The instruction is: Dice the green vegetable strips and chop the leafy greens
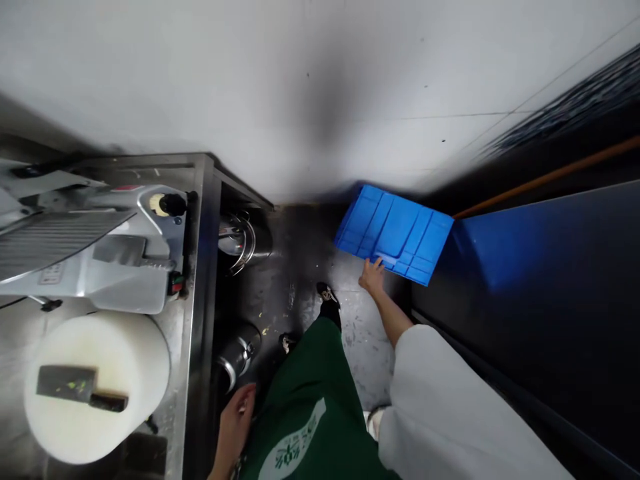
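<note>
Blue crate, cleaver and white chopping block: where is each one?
blue crate [395, 230], head view, on its ribbed underside
cleaver [67, 383], head view, on the flat blade
white chopping block [125, 363], head view, on its bare top

No words or numbers can be read. The green apron [310, 427] bears a white emblem too blurred to make out, and the small plate on the slicer [100, 260] is illegible.

The steel worktop [197, 220] holds a slicer [100, 247] and a round white board [97, 387] with a cleaver [80, 388].
</note>
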A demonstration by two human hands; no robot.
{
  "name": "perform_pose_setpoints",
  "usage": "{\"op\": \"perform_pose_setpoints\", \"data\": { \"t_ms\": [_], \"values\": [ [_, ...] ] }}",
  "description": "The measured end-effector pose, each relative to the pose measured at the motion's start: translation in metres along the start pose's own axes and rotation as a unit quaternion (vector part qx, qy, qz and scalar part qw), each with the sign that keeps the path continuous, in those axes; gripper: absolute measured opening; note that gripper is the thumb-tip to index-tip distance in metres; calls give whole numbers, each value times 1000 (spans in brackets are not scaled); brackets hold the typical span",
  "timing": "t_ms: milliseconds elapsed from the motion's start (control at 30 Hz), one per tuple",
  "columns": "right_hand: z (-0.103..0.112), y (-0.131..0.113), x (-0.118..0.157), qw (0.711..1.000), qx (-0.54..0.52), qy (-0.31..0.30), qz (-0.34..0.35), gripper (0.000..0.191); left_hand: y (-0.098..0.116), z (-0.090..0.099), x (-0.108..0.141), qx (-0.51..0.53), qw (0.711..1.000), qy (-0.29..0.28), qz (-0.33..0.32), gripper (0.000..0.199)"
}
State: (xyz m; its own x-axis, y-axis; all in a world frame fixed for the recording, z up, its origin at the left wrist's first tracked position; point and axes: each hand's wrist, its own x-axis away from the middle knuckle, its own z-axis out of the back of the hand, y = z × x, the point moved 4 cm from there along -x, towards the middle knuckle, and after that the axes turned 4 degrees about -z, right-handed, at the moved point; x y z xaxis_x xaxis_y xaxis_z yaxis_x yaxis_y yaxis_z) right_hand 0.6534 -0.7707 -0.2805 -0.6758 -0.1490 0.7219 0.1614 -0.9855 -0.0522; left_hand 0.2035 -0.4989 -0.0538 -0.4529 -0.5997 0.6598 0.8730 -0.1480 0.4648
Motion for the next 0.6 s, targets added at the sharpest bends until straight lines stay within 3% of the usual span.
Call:
{"op": "perform_pose_setpoints", "data": {
  "t_ms": [100, 233, 333, 467, 600],
  "values": [
    [-19, 9, 22, 1000, 6, 1, -15, 55, 17, -15, -4, -6, 1000, -24, -11, 58],
    [-23, 14, 5, 998, 32, 47, 16, 48, 17, -27, 3, -13, 999, -44, -12, 60],
    [-11, 18, -28, 992, 70, 90, 52, 48, 0, -27, 16, -3, 1000, -18, 25, 65],
    [9, 26, -62, 986, 118, 96, 60, 43, -20, -33, 37, 14, 997, -4, 75, 64],
    [56, 33, -92, 984, 97, 133, 69, 39, -25, -46, 46, 35, 993, -24, 107, 63]
  ]
}}
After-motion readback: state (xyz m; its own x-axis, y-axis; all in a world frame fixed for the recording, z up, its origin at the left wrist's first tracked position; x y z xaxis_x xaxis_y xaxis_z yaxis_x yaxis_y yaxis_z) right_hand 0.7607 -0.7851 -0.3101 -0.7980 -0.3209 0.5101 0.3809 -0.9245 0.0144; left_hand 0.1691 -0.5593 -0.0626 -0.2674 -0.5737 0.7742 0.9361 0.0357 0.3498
